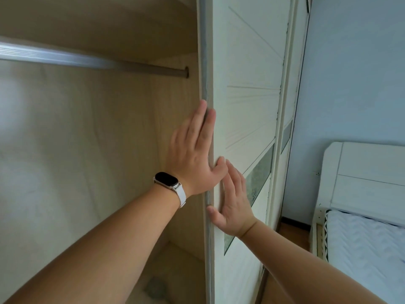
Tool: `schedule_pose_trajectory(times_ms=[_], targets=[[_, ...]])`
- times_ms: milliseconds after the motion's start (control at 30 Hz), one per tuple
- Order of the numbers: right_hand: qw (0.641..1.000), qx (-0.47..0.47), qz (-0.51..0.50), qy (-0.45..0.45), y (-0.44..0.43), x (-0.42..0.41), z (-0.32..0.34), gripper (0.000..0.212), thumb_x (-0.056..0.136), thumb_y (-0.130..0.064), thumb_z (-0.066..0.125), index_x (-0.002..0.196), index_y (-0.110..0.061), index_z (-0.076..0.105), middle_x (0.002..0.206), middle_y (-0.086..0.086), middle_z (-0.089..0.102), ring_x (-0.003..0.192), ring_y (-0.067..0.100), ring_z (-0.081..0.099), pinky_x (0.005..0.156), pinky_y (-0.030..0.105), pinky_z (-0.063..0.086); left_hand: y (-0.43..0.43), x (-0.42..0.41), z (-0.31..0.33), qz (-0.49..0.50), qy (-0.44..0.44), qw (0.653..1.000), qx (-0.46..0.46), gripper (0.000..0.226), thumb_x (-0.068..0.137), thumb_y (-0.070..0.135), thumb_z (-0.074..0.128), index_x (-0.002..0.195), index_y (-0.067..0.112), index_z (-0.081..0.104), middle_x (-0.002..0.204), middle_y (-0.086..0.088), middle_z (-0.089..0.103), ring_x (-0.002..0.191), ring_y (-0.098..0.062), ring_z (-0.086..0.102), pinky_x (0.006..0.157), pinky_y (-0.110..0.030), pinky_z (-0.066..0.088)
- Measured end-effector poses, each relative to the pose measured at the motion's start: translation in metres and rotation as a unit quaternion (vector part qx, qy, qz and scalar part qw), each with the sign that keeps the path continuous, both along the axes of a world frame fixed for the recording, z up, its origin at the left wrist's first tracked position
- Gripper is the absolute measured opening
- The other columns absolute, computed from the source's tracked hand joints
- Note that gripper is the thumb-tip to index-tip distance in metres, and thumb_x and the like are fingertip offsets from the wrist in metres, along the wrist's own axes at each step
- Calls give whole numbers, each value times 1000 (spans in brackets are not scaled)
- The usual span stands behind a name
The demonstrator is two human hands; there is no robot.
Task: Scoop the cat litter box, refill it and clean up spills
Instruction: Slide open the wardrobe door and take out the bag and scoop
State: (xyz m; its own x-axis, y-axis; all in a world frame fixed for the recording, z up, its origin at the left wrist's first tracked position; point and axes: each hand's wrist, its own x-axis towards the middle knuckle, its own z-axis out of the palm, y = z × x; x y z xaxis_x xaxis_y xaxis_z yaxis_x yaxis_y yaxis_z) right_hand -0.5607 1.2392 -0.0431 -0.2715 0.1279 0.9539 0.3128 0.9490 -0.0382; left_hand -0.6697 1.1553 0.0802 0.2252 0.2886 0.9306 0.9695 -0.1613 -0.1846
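A white sliding wardrobe door (247,110) stands upright in the middle of the head view. My left hand (192,154), with a watch on its wrist, lies flat with straight fingers against the door's grey left edge. My right hand (234,200) presses flat on the door's front face just below, fingers straight. Neither hand holds anything. No litter box, scoop or litter shows in this view.
Left of the door the wardrobe interior (87,150) is open, with a metal hanging rail (92,61) across the top and a blurred grey object (156,288) on its floor. At right are a blue wall and a white bed (368,216) with a mattress.
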Motion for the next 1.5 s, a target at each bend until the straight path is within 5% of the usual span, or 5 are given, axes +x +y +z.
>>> schedule_pose_trajectory(times_ms=[500, 900, 1200, 1367, 1500], targets=[[1000, -19, 3, -7, 89, 18, -1, 80, 94, -60, 31, 145, 2, 29, 155, 20, 28, 144, 36, 27, 110, 58, 32, 97, 17, -3, 9, 4, 1000, -7, 91, 73, 37, 65, 148, 3, 24, 156, -21, 26, 143, -34, 30, 109, -47, 35], [995, -73, -47, -50, 83, 33, 3, 83, 94, -59, 37, 146, 5, 33, 152, 19, 34, 144, 31, 29, 110, 53, 35, 91, 14, -4, 19, 4, 998, -65, 87, 81, 44, 61, 151, 8, 23, 160, -16, 20, 146, -31, 27, 112, -45, 33], [987, -87, -128, 28, 29, 36, 15, 49, 89, -35, 51, 133, -15, 44, 139, 15, 45, 128, 31, 44, 107, 45, 31, 16, -44, -36, -37, -19, 986, -161, 62, 88, 30, 56, 144, 9, 43, 152, -9, 40, 140, -22, 38, 109, -39, 38], [990, 33, -114, -79, -11, 22, 19, 36, 83, -24, 56, 112, -4, 64, 114, 12, 63, 101, 30, 59, 85, 43, 46, -43, -92, -82, -9, -71, 975, -211, 53, 88, 31, 53, 138, 11, 53, 148, -3, 46, 134, -18, 46, 105, -33, 42], [974, -4, -118, -192, -37, -1, 5, 40, 84, -32, 55, 114, -8, 65, 112, 7, 64, 95, 28, 60, 83, 40, 48, -85, -131, -124, 48, -91, 955, -279, 53, 89, 35, 49, 137, 14, 54, 145, -3, 50, 133, -20, 48, 105, -38, 43]])
